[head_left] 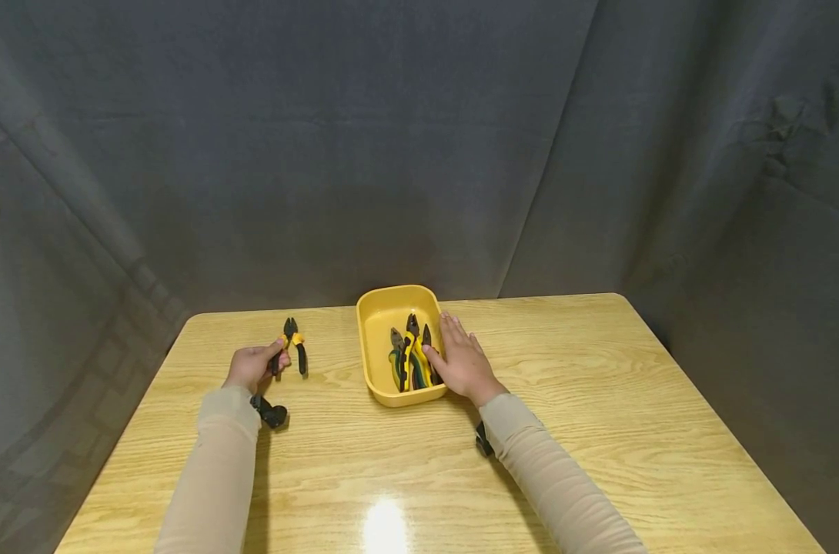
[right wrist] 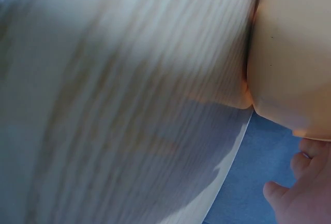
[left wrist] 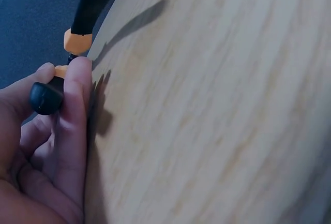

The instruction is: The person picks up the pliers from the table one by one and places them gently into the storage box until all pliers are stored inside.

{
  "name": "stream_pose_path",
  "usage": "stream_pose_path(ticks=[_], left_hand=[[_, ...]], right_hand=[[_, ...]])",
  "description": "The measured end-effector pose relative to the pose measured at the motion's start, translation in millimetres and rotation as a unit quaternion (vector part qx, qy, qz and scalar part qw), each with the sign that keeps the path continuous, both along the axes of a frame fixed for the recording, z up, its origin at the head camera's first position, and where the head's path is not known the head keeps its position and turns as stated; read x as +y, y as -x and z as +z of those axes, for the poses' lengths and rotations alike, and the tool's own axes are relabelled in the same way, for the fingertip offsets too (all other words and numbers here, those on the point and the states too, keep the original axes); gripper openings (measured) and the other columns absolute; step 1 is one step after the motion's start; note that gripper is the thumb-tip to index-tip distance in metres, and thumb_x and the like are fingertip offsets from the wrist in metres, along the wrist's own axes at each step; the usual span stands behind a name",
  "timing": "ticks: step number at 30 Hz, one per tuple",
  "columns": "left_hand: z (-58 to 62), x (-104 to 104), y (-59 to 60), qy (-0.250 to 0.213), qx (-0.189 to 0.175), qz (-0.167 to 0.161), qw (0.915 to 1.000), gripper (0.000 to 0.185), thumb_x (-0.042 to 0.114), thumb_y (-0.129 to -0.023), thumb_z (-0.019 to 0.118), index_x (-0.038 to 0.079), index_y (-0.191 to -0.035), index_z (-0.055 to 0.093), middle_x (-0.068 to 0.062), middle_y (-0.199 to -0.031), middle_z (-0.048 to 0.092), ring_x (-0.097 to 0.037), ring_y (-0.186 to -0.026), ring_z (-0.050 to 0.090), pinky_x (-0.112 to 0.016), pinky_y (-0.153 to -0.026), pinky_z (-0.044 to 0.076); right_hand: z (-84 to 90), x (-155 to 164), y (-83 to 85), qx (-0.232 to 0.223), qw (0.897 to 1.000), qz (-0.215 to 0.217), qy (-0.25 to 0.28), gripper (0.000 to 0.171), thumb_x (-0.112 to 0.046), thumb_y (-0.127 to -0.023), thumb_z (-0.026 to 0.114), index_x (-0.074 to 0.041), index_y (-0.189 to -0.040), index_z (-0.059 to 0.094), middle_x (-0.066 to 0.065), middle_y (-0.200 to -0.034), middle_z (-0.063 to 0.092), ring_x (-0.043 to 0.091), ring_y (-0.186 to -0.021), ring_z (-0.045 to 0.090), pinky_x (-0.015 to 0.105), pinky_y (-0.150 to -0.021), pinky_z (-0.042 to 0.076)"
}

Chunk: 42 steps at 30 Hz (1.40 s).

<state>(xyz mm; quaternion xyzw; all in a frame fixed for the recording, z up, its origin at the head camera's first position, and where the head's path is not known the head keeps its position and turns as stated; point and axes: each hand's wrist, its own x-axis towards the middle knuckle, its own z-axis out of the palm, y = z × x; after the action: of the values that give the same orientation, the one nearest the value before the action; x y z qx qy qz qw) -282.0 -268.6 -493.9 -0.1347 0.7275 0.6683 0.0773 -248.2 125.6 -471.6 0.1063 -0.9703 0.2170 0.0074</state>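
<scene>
Currently the left hand [head_left: 253, 367] has its grip closed round one handle of a pair of black-and-yellow pliers [head_left: 291, 343]; the fingers [left wrist: 70, 125] wrap the black handle end, and the second handle splays free beside it. Pliers point away from the person, jaws towards the far edge, low over the wooden bench [head_left: 600, 400] at its left part; whether they touch the surface cannot be told.

Right hand [head_left: 462, 360]: grip holding nothing, fingers straight, palm down against the right wall of the yellow tray [head_left: 392, 304], thumb over the rim. The right-wrist view is blurred and shows only the tray's outer wall, probably with fingertips [right wrist: 300, 193] below it.

Tray stands mid-bench, just right of the held pliers. Inside it lie several more pliers [head_left: 411, 355], handles towards the person, yellow and green grips bunched together.

Grey cloth [head_left: 419, 138] hangs behind the bench.
</scene>
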Motion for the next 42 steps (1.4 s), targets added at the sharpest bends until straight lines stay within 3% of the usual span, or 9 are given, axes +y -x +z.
stream_pose_path(ticks=[18, 28, 42], left_hand=[[-6.2, 2.3, -3.3, -0.007, 0.020, 0.006, 0.9998, 0.053, 0.029, -0.104, 0.059, -0.018, -0.128, 0.059, 0.005, -0.075, 0.073, -0.002, -0.068, 0.070, -0.019, -0.066, 0.058], [-6.1, 3.8, -8.6, -0.006, 0.051, 0.022, 0.9984, 0.053, 0.028, -0.104, 0.060, -0.020, -0.127, 0.059, 0.003, -0.077, 0.072, -0.003, -0.068, 0.069, -0.019, -0.066, 0.058], [-7.9, 4.4, -9.5, -0.010, 0.067, 0.043, 0.9968, 0.053, 0.027, -0.104, 0.059, -0.019, -0.132, 0.055, 0.006, -0.077, 0.072, -0.002, -0.068, 0.070, -0.019, -0.068, 0.058]], right_hand=[[1.2, 1.3, -0.8, -0.001, 1.000, 0.001, -0.005, 0.079, -0.055, -0.107, 0.030, -0.003, -0.162, 0.010, 0.016, -0.168, 0.015, 0.031, -0.155, 0.014, 0.054, -0.123, 0.016], [0.8, 0.0, -0.6, -0.007, 1.000, -0.004, 0.005, 0.076, -0.048, -0.108, 0.037, -0.003, -0.162, 0.011, 0.015, -0.169, 0.014, 0.030, -0.155, 0.012, 0.054, -0.123, 0.014], [-2.3, -0.5, 0.0, -0.005, 1.000, -0.005, 0.007, 0.076, -0.049, -0.108, 0.037, -0.003, -0.163, 0.011, 0.014, -0.169, 0.014, 0.029, -0.156, 0.011, 0.053, -0.123, 0.013]])
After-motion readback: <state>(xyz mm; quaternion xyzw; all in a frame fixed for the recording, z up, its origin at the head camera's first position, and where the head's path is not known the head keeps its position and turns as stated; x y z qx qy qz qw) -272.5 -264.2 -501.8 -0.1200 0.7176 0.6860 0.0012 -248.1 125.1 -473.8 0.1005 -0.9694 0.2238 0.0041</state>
